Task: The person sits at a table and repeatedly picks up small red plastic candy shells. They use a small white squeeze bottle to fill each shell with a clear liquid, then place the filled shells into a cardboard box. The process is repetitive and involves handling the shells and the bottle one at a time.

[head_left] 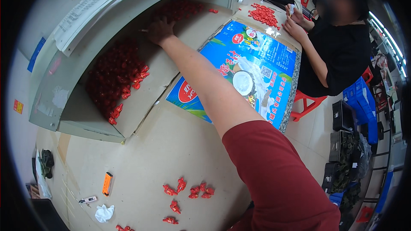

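Note:
My right arm, in a dark red sleeve, stretches across the table to a grey shelf compartment. Inside it, my right hand is in shadow with its fingers apart, over the board between two heaps of small shiny red pieces. The larger heap of red pieces lies to the left, the farther heap beyond my hand. A short pale tip shows at the hand's left side; whether it is the thumb or a thin object is unclear. My left hand is out of view.
Several loose red pieces lie on the near table, left of them an orange box, a small cutter and crumpled white tissue. A blue printed cardboard sheet covers the right side. A co-worker sits beyond it.

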`<control>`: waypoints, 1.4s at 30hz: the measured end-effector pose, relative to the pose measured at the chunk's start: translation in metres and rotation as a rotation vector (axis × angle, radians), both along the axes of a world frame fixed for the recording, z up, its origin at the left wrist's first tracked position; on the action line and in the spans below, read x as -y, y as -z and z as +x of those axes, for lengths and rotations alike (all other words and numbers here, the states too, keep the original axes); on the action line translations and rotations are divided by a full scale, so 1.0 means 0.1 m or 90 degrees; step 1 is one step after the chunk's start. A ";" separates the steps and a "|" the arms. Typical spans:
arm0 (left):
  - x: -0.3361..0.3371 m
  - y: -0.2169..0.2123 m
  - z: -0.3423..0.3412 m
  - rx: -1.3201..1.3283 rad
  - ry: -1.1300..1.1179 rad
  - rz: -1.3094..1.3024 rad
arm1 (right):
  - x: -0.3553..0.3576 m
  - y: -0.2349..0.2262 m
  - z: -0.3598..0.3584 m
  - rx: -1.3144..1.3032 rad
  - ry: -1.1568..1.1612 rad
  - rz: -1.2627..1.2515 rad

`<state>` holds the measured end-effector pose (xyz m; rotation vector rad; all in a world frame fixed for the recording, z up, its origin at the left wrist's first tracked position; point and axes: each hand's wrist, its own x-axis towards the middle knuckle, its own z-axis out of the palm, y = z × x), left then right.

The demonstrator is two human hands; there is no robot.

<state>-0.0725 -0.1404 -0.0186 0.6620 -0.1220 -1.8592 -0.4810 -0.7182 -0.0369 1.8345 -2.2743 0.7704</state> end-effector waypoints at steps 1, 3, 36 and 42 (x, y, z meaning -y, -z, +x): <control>-0.01 0.00 -0.01 0.001 0.001 -0.002 | -0.01 0.02 0.00 -0.021 0.000 -0.007; -0.03 -0.01 -0.01 0.004 0.003 -0.005 | -0.03 0.04 -0.03 -0.041 -0.006 -0.021; -0.12 -0.04 -0.17 0.027 -0.050 -0.109 | -1.07 -0.07 -0.15 -0.074 -0.017 -0.031; -0.09 0.09 -0.13 0.038 -0.064 -0.133 | -1.22 0.03 -0.20 -0.090 -0.032 -0.094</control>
